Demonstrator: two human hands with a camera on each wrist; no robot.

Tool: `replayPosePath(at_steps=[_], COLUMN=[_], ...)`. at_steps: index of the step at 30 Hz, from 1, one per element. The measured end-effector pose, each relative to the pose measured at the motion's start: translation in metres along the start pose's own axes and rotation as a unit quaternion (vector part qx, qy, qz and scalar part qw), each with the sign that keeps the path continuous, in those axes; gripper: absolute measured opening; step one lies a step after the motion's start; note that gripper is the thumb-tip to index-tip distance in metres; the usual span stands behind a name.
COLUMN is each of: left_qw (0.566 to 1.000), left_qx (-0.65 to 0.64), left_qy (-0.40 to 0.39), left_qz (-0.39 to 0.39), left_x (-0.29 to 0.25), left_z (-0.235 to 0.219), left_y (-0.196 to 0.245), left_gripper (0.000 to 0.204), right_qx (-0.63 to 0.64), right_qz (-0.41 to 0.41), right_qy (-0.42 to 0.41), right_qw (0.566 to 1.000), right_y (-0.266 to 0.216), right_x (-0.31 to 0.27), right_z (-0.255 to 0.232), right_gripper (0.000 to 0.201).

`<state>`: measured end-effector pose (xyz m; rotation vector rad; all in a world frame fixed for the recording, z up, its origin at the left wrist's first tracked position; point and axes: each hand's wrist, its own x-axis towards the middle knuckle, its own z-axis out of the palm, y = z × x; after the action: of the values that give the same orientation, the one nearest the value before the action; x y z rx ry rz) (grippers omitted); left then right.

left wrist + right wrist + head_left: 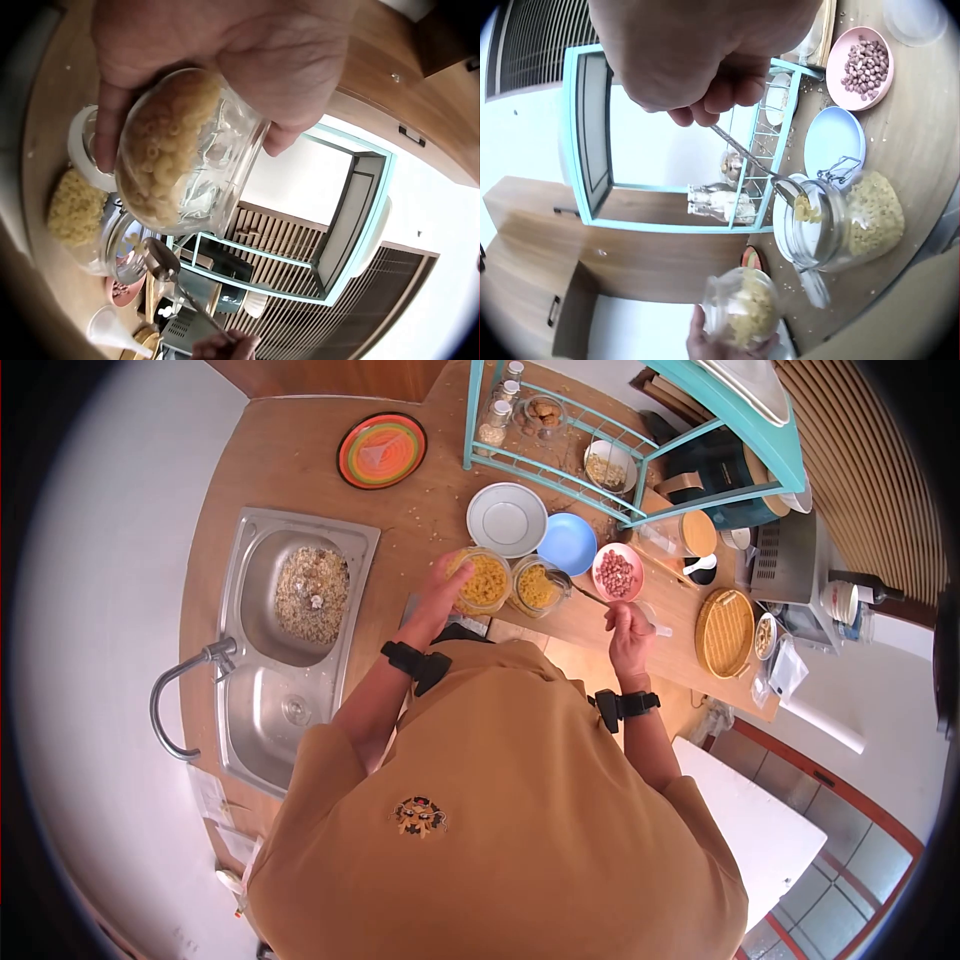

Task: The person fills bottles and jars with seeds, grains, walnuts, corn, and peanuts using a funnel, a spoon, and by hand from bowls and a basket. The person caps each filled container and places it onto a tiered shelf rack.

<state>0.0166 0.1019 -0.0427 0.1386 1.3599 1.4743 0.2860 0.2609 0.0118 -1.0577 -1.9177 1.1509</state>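
Note:
My left hand (436, 596) grips a glass jar (169, 150) of yellow macaroni, tilted in the left wrist view. Beside it stands a second glass jar (874, 217) with a wire clasp, holding small yellow pasta. My right hand (630, 640) pinches the handle of a metal spoon (786, 187); some yellow pasta lies in its bowl, at the mouth of the second jar. In the left wrist view the spoon (161, 259) is also at that jar's mouth.
Behind the jars are a white plate (507, 520), a blue plate (567, 544) and a pink bowl (618, 572) of reddish nuts. A teal rack (560, 472) stands behind; a sink (290, 670) is left, a wicker basket (726, 633) right.

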Motion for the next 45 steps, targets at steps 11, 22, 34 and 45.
replayPosePath(at_steps=[11,22,34,45], left_qw=[0.999,0.994,0.994,0.999], left_qx=[0.012,0.023,0.029,0.021], left_qy=[-0.045,-0.084,-0.095,-0.035], left_qz=[0.025,0.069,0.039,-0.003], left_x=[0.000,0.008,0.005,0.011], left_z=[0.008,0.019,0.025,0.011], left_y=[0.004,-0.002,0.005,-0.006], left_gripper=[0.052,0.052,0.050,0.052], right_qx=[0.162,0.107,0.370,0.411], right_qz=[-0.041,0.035,0.205,0.178], right_qy=[-0.004,-0.085,0.031,0.105], right_qw=[0.986,0.990,0.906,0.888], right_y=[-0.076,-0.048,-0.014,-0.001], right_x=[0.002,0.005,0.009,0.012], right_z=[0.013,0.050,0.037,-0.008], right_gripper=[0.020,0.027,0.034,0.035])
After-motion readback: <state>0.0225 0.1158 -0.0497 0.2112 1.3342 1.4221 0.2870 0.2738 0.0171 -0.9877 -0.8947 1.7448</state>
